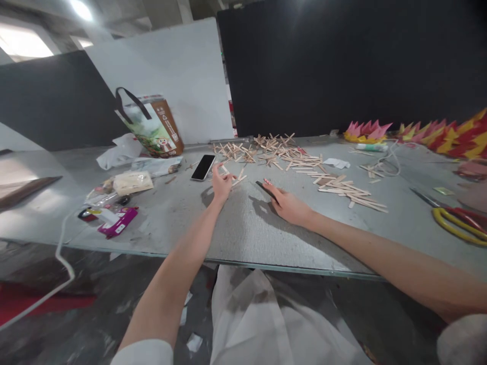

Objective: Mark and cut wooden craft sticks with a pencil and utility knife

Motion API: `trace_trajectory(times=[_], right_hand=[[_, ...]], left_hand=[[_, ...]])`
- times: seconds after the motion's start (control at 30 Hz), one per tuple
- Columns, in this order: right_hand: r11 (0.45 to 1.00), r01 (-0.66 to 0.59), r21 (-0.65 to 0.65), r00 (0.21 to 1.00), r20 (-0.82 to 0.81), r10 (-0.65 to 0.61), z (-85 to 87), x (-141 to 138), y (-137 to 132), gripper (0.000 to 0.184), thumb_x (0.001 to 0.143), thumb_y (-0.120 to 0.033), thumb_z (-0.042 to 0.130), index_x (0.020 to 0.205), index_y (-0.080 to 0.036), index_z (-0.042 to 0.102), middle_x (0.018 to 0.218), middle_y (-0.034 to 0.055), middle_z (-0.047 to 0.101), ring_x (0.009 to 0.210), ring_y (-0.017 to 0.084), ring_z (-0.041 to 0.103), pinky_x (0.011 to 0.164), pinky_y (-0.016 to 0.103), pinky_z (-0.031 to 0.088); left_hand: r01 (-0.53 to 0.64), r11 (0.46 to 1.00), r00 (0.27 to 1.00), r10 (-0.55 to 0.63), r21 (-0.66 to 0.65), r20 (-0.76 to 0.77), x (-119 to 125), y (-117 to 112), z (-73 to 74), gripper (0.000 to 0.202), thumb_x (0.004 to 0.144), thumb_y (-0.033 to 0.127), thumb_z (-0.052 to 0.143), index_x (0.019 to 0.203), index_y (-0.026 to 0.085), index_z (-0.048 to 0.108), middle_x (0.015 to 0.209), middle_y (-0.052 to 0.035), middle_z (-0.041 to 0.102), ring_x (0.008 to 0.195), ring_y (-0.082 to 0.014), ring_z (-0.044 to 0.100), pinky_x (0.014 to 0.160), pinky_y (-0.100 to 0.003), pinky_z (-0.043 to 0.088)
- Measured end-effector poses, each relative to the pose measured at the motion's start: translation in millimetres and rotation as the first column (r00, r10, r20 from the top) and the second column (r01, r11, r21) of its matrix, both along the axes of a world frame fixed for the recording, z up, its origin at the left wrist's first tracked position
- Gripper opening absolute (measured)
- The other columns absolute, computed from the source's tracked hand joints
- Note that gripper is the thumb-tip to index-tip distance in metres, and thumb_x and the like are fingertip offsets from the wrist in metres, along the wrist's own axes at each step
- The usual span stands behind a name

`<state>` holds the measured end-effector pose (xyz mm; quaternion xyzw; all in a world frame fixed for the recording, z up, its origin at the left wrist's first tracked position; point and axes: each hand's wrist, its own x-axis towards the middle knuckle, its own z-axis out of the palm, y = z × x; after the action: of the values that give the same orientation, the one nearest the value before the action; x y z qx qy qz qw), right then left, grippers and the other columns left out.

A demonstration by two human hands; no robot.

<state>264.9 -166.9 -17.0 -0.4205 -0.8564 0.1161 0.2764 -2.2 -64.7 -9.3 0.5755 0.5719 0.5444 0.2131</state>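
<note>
My left hand [221,185] is closed in a pinch at a small piece of crossed wooden craft sticks [239,178], just above the tabletop. Part of the sticks is hidden behind the fingers. To its right, my right hand [288,204] is wrapped round a slim black object [265,189] whose kind I cannot make out; its tip points towards the sticks. Beyond both hands lies a loose heap of crossed stick pieces [276,150]. Flat loose craft sticks [344,189] are spread right of my right hand. A phone [203,168] lies beside my left hand.
On the grey table [236,238], a purple packet [117,222] and a carry bag [155,126] stand left. Yellow-and-red-handled scissors [454,223] lie right, near a white cable [395,159]. Pink and yellow paper crowns [367,132] sit at the back right. Black boards [342,66] rise behind.
</note>
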Motion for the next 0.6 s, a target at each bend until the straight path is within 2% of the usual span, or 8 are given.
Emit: trace_trajectory(times=[0.07,0.13,0.2,0.3,0.4,0.5,0.6], right_hand=[[1.000,0.003,0.000,1.000,-0.010,-0.003,1.8,-0.5,-0.4,0.063,0.103,-0.017,0.042,0.166,-0.018,0.037,0.169,0.0209,0.044,0.123,0.032,0.073,0.101,0.046,0.059],[1.000,-0.001,0.007,1.000,-0.022,0.001,2.5,-0.6,-0.2,0.062,0.103,-0.017,0.043,0.165,-0.019,0.039,0.169,0.0200,0.045,0.122,0.032,0.073,0.099,0.045,0.060],[1.000,-0.007,0.016,1.000,-0.028,0.008,2.1,0.0,-0.1,0.061,0.103,-0.017,0.045,0.164,-0.020,0.041,0.169,0.0196,0.045,0.117,0.031,0.075,0.096,0.043,0.061],[0.999,-0.009,0.038,1.000,-0.026,0.010,0.2,1.2,0.3,0.061,0.102,-0.017,0.047,0.162,-0.020,0.043,0.167,0.0202,0.047,0.109,0.029,0.078,0.091,0.040,0.061],[0.997,-0.008,0.072,1.000,-0.023,0.010,-1.0,1.6,0.7,0.059,0.100,-0.017,0.048,0.160,-0.019,0.045,0.159,0.0205,0.057,0.102,0.027,0.078,0.087,0.037,0.060],[0.997,-0.011,0.083,1.000,-0.023,0.013,0.5,1.0,-0.2,0.057,0.100,-0.016,0.049,0.156,-0.018,0.049,0.142,0.0189,0.071,0.095,0.025,0.078,0.083,0.034,0.059],[0.998,0.002,0.057,1.000,-0.012,-0.001,2.7,0.2,-1.5,0.056,0.100,-0.016,0.048,0.155,-0.016,0.050,0.131,0.0191,0.076,0.089,0.024,0.077,0.081,0.032,0.057]], left_hand=[[0.039,0.999,0.998,-0.039,-0.001,0.054,4.1,-0.6,-1.0,0.064,0.094,0.014,0.060,0.153,0.021,0.038,0.088,-0.0025,0.080,0.042,-0.0096,0.051,0.044,-0.024,0.048],[0.088,0.996,0.993,-0.089,0.025,0.073,10.1,-0.5,-1.9,0.067,0.093,0.013,0.060,0.155,0.020,0.037,0.085,-0.0013,0.080,0.038,-0.0078,0.046,0.040,-0.022,0.043],[0.114,0.993,0.990,-0.117,0.037,0.075,13.3,0.2,-2.2,0.070,0.091,0.014,0.062,0.157,0.020,0.036,0.084,-0.0006,0.079,0.038,-0.0073,0.047,0.040,-0.020,0.042],[0.084,0.996,0.993,-0.084,0.003,0.077,11.4,1.8,-1.9,0.070,0.090,0.014,0.062,0.156,0.019,0.038,0.086,-0.0019,0.080,0.040,-0.0074,0.049,0.041,-0.020,0.042],[0.057,0.998,0.995,-0.056,-0.016,0.084,7.6,3.4,-1.5,0.069,0.089,0.016,0.061,0.155,0.018,0.038,0.087,-0.0037,0.080,0.042,-0.0091,0.052,0.042,-0.021,0.043],[0.053,0.998,0.995,-0.050,-0.027,0.084,7.2,3.9,-1.2,0.067,0.087,0.016,0.060,0.151,0.018,0.040,0.087,-0.0039,0.080,0.042,-0.0101,0.052,0.043,-0.022,0.043],[0.051,0.998,0.995,-0.047,-0.048,0.085,9.0,2.4,0.0,0.060,0.086,0.015,0.059,0.144,0.019,0.043,0.086,-0.0038,0.079,0.041,-0.0099,0.051,0.044,-0.022,0.043]])
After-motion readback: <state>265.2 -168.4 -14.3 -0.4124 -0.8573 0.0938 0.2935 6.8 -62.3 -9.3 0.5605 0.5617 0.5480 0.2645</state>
